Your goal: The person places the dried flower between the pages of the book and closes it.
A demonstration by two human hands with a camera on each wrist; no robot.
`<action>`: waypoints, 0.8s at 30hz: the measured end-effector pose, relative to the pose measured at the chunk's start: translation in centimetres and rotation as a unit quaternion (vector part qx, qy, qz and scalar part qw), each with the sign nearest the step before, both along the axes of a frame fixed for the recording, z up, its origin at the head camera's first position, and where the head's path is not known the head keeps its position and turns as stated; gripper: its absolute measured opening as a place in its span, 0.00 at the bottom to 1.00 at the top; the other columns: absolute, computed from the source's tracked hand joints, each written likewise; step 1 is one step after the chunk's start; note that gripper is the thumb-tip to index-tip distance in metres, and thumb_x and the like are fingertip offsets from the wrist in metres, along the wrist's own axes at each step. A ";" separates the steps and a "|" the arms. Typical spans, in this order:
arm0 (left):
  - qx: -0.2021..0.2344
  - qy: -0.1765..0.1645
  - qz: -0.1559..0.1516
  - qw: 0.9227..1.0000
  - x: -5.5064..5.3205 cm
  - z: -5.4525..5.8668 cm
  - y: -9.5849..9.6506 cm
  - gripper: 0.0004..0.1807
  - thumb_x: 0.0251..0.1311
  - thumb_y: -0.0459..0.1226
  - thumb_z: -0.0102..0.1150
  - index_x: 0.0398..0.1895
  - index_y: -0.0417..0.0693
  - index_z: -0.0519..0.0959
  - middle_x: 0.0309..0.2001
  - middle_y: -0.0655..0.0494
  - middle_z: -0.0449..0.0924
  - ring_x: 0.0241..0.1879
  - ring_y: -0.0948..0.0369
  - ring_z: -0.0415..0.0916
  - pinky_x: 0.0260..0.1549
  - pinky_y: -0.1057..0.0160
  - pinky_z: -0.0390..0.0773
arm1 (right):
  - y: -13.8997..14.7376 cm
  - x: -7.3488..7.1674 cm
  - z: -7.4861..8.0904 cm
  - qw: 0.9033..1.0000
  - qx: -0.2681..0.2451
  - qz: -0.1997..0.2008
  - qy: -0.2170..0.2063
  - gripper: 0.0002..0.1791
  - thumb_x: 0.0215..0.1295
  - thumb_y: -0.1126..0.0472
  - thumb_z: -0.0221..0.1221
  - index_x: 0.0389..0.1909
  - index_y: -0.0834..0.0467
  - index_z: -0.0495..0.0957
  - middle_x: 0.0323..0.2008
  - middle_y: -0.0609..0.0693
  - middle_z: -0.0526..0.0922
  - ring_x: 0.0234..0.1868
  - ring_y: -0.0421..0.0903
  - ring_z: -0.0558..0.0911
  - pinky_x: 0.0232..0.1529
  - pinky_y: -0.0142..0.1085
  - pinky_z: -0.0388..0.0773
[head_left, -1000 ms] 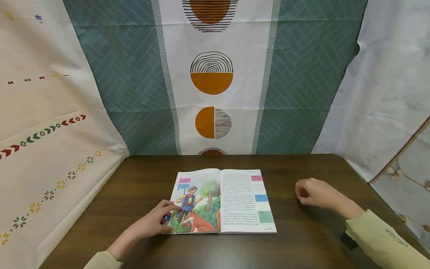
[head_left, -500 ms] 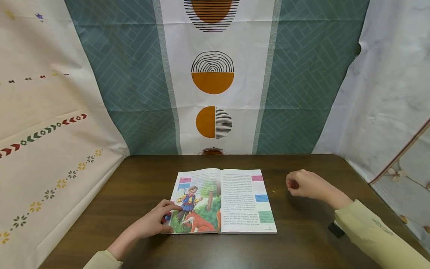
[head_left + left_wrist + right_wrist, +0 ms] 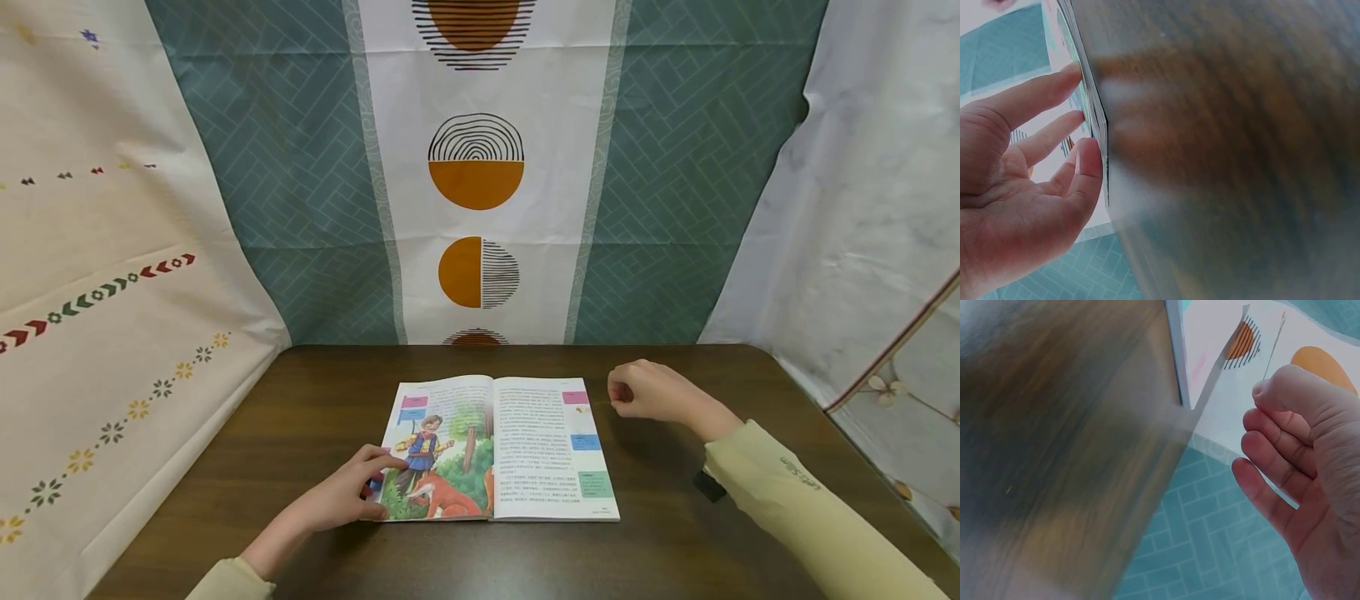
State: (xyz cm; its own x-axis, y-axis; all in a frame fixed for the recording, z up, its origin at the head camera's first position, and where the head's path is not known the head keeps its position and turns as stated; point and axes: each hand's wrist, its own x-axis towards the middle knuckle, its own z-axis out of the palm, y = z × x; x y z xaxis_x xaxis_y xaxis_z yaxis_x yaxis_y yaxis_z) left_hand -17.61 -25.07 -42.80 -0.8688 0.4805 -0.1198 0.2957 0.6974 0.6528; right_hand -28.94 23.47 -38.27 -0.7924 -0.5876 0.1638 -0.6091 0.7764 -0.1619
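The thumb and forefinger of the right hand point(image 3: 660, 396) pinch a thin stick point(image 3: 1274, 345), its far end pointing away from the grip; the other fingers lie loosely bent. In the head view this hand hangs just beyond the right side of a spread book point(image 3: 517, 450), toward the tabletop's far right corner, and the stick's small orange tip shows against the book's right margin. The left hand point(image 3: 345, 493) has relaxed fingers resting at the book's near left corner, the forefinger over the illustrated page and the thumb at the lower edge.

The book lies around the middle of the dark wooden tabletop point(image 3: 322, 400), well apart from its left and right edges and nearer the far edge. A pale yellow sleeve point(image 3: 795, 492) covers the right forearm, with a black block point(image 3: 710, 486) at the wrist. A teal-and-white cloth point(image 3: 300, 208) hangs behind the far edge.
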 end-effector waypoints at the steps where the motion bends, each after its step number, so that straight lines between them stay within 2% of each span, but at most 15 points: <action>1: -0.001 0.000 0.000 1.000 0.0 0.0 0.0 0.32 0.54 0.37 0.71 0.63 0.46 0.74 0.63 0.41 0.60 0.55 0.49 0.68 0.42 0.64 0.76 | -0.2 -0.1 0.0 1.000 -0.001 0.001 0.001 0.11 0.55 0.62 0.68 0.21 0.46 0.76 0.21 0.38 0.73 0.24 0.35 0.69 0.26 0.28 0.68; 8: -0.002 0.001 0.000 1.000 0.0 0.0 0.0 0.31 0.54 0.37 0.71 0.63 0.46 0.74 0.63 0.41 0.60 0.54 0.49 0.69 0.42 0.64 0.76 | -1.7 -0.9 0.1 1.000 -0.020 0.006 -0.008 0.10 0.56 0.63 0.67 0.22 0.48 0.77 0.21 0.39 0.74 0.24 0.35 0.70 0.26 0.28 0.69; 24: -0.005 -0.005 0.004 1.000 -0.1 0.0 0.0 0.32 0.53 0.37 0.71 0.63 0.47 0.74 0.63 0.42 0.60 0.55 0.49 0.68 0.43 0.63 0.76 | -5.1 -2.5 -1.2 0.997 -0.048 -0.023 -0.064 0.09 0.57 0.57 0.70 0.26 0.52 0.79 0.22 0.44 0.76 0.25 0.40 0.73 0.28 0.31 0.72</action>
State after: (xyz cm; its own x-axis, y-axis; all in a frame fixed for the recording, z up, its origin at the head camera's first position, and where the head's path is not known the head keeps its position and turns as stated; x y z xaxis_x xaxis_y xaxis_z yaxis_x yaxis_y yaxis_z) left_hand -17.75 -25.03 -42.85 -0.8716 0.4721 -0.1322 0.2837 0.7057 0.6492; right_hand -31.45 18.35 -39.45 -0.8367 -0.5358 0.1132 -0.5420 0.7806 -0.3112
